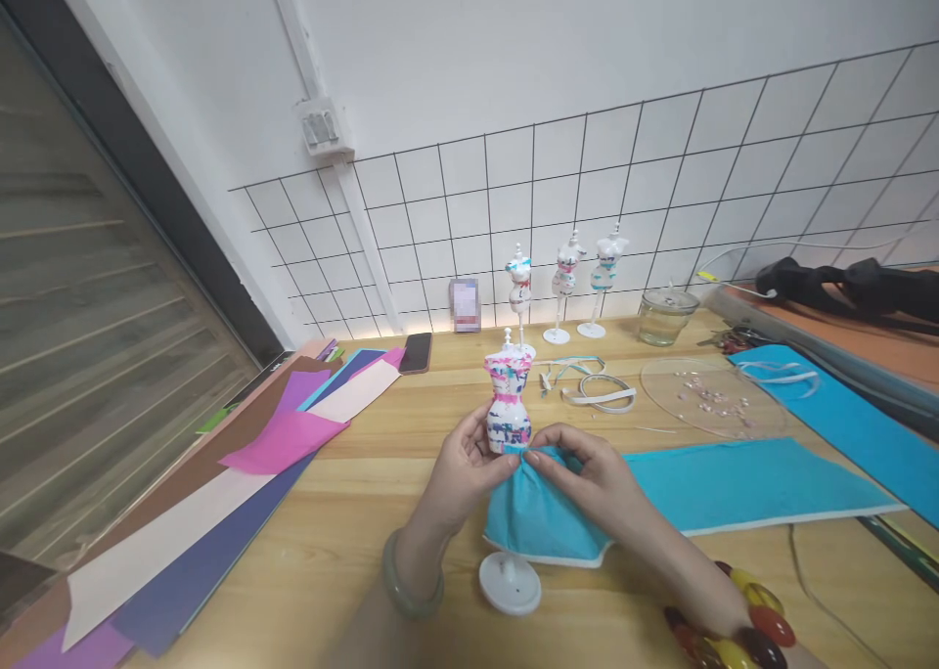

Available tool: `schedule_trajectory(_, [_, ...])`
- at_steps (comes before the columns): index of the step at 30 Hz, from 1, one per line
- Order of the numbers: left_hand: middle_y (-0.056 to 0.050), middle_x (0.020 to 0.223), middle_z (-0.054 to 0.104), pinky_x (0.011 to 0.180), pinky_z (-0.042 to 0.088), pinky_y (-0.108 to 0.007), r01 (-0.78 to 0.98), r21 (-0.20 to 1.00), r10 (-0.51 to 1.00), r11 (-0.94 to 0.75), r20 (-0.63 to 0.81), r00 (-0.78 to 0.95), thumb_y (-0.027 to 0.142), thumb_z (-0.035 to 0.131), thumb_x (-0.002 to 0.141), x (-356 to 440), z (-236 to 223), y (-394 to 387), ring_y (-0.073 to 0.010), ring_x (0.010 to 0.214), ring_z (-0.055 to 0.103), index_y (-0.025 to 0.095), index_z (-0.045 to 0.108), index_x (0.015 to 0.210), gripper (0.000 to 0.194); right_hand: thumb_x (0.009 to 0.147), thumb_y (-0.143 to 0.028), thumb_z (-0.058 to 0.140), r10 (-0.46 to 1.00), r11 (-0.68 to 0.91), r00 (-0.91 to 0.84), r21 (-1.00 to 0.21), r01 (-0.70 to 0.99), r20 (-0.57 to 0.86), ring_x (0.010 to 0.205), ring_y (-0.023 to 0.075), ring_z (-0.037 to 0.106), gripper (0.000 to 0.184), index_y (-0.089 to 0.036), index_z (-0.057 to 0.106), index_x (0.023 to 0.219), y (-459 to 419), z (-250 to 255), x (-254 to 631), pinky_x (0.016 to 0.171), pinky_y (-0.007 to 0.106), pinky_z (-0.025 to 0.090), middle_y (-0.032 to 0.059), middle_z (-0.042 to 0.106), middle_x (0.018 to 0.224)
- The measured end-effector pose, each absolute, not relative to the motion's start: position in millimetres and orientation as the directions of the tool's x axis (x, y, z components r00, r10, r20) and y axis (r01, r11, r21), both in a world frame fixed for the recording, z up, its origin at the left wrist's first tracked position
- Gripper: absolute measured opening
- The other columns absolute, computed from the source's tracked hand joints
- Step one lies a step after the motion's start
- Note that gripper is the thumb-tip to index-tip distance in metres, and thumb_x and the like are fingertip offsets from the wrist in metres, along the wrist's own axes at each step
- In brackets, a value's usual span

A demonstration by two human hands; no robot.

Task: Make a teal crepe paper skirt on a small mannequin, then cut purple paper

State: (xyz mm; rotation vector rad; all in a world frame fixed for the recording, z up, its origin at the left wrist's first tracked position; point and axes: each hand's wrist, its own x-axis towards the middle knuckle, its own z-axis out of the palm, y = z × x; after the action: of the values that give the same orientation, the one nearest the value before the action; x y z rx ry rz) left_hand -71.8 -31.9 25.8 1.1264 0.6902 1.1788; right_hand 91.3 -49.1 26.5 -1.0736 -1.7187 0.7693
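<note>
A small white dress form with pink and blue paint patches stands upright on a round white base. My left hand is closed around its lower torso, the thumb pressing at the waist; some fingers are hidden behind it. Gathered against the form's lower edge is a strip of blue crepe paper with a white lower edge, hanging like a skirt. My right hand pinches the gathers between thumb and fingers at the front. The same strip stretches out flat to the right, past my right wrist.
Three more dress forms stand near the wall, beside a glass of liquid. Right of centre lie loose ribbons, a clear plate of small beads and another blue strip. Coloured sheets and a phone are left.
</note>
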Motion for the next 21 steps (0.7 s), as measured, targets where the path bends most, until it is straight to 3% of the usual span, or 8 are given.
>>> schedule_trajectory(21, [-0.011,0.111,0.060,0.089,0.042,-0.033,-0.358,0.932,0.934,-0.052,0.172,0.313,0.018,0.072,0.063,-72.7,26.1,-33.0,-0.0232,0.104,0.053,0.019,0.048,0.123,0.065,0.076,-0.035,0.058,0.934,0.356,-0.155,-0.887,0.294,0.323,0.072,0.0162,0.058,0.017,-0.018,0.058,0.077,-47.0,25.1,90.4,0.065,0.026,0.045,0.0024,0.064,0.075])
